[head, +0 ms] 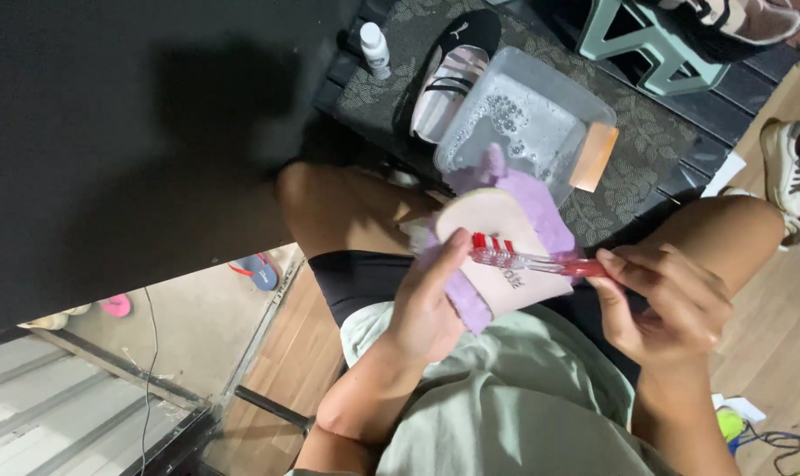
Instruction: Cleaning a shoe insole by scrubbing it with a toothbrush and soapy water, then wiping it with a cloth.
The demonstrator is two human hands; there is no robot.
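Note:
My left hand (431,300) grips a purple shoe (506,238) turned sole-up, its pale insole or sole facing me, thumb on the rim. My right hand (664,304) holds a red translucent toothbrush (541,261) by the handle, with the red and white bristles resting on the shoe's pale surface. Both hands hover over my lap, between bare knees. Just beyond the shoe stands a clear plastic tub (528,119) of soapy water with bubbles.
A black and pink shoe (448,75) lies beside the tub on a dark patterned mat (647,141). A small white bottle (375,46) stands behind it. A green plastic stool (651,44), white sneakers (792,167) and wooden floor (774,344) are at right.

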